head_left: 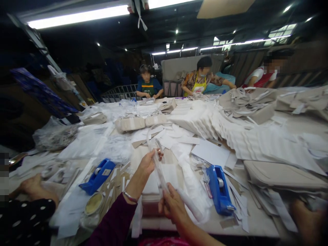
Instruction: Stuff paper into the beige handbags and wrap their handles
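Observation:
A pale strap (160,174), partly wrapped in thin white film, runs diagonally between my hands. My left hand (148,163), with a bangle at the wrist, is closed around its upper part; a metallic-looking piece shows by the fingertips. Lower down, my right hand (173,203) pinches the same strap, whose wrapped end trails to the right on the table. Beneath the hands lies a beige bag-like piece (151,199) with white sheeting on top. A blue tape dispenser (98,176) sits left of my hands and another blue tape dispenser (220,191) stands to the right.
Layered white foam sheets (205,119) and beige bags (284,174) fill the right side. Paper and card scraps (210,152) litter the table, with a round tin (93,204) at left. Three people work across the table; other people's hands show at both edges.

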### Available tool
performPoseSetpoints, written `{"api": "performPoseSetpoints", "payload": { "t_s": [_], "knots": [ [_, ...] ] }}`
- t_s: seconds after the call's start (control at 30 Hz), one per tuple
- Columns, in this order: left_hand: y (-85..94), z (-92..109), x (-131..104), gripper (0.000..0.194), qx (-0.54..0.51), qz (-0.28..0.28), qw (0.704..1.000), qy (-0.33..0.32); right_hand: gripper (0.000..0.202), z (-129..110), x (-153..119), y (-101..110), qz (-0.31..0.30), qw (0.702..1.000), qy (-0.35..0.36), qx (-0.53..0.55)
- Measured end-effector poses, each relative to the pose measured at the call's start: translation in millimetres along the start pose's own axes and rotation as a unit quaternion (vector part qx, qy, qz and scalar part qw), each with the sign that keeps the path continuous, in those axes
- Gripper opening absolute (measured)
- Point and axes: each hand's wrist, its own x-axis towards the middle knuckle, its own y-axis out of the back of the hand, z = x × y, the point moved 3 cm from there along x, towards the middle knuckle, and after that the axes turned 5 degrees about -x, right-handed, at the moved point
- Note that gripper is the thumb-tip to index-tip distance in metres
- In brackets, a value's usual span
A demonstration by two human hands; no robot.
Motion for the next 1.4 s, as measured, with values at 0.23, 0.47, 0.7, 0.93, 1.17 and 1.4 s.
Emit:
{"api": "performPoseSetpoints", "payload": {
  "t_s": [0.23,0.47,0.7,0.93,1.17,1.4],
  "knots": [
    [0.0,-21.2,-51.9,0.036,0.065,-0.108,0.984,0.126,0.055,-25.5,11.9,17.6,0.034,0.998,0.046,0.016],
    [11.4,-24.0,-52.2,0.024,0.115,-0.037,0.993,0.013,0.036,-36.5,11.3,37.9,0.097,0.983,0.087,-0.129],
    [6.5,-5.4,-47.6,0.029,0.068,0.047,0.991,-0.103,0.048,-40.6,9.8,56.0,0.062,0.993,-0.028,-0.096],
    [-2.7,-18.9,-58.7,0.027,0.038,0.03,0.997,-0.064,0.023,-54.4,70.8,60.9,0.056,0.993,-0.058,-0.089],
    [8.0,-14.4,-50.2,0.027,-0.029,0.068,0.997,-0.014,0.017,-92.1,74.8,57.6,0.051,0.917,0.167,-0.36],
    [5.1,-14.6,-49.1,0.025,-0.063,0.051,0.997,0.008,0.035,-105.2,73.1,51.1,0.032,0.798,0.312,-0.514]
  ]
}}
